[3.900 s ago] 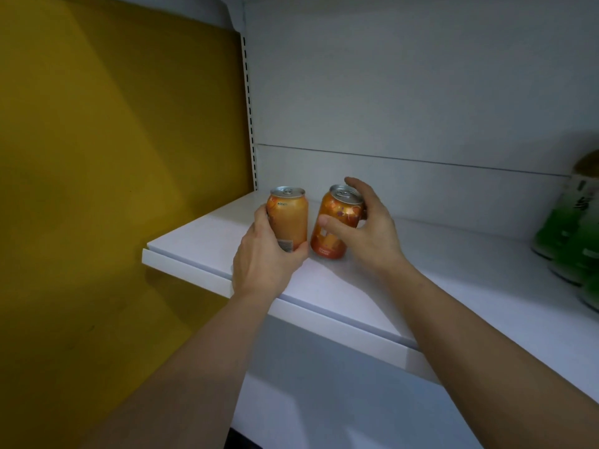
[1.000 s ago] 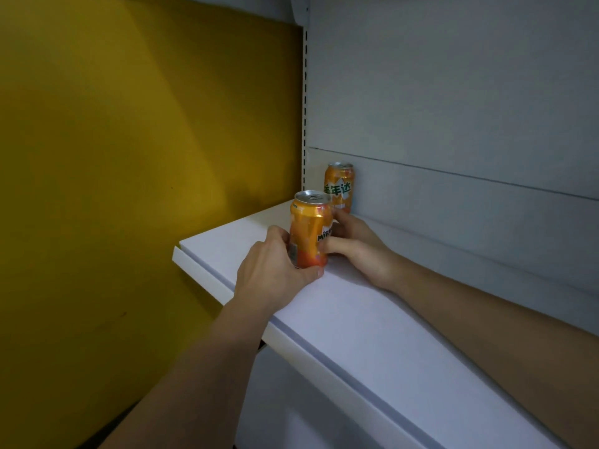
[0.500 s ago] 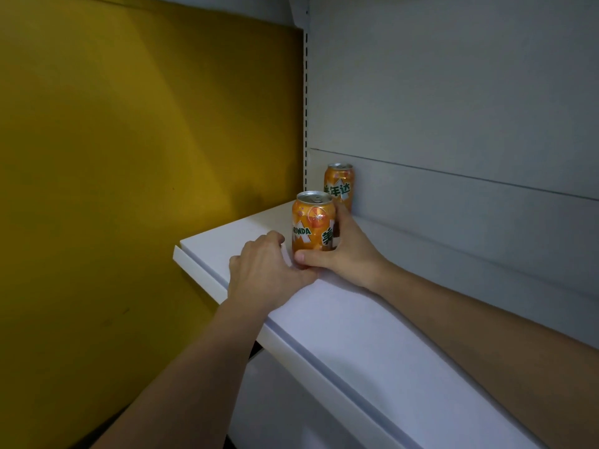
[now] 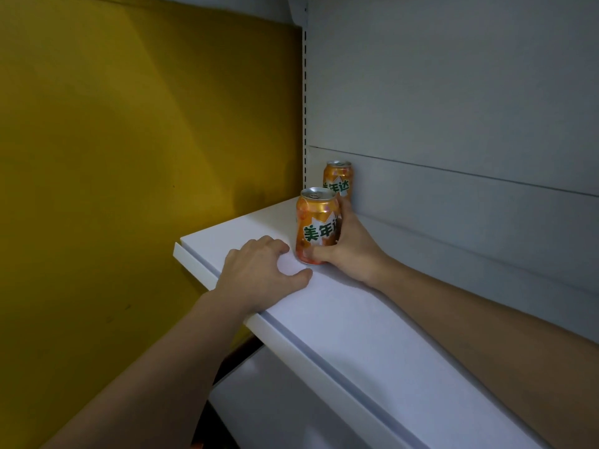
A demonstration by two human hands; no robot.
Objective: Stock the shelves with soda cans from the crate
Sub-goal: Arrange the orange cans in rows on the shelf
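**Front Can Positioning on the Shelf**

Nearest the camera, the white shelf point(image 4: 340, 319) is seen, with its front edge crossed by both forearms. The left hand point(image 4: 259, 273) is laid flat on the shelf, palm down and fingers spread, with nothing held. Just beyond it, the right hand point(image 4: 350, 251) is wrapped around the lower body of the front can point(image 4: 317, 225), which stands upright near the shelf's left end. The can is judged rigid, smooth and moderately heavy if full; a mid-body grasp is advised, since thin walls may be dented. Behind it, the rear can point(image 4: 338, 179) stands upright near the back panel point(image 4: 453, 108).
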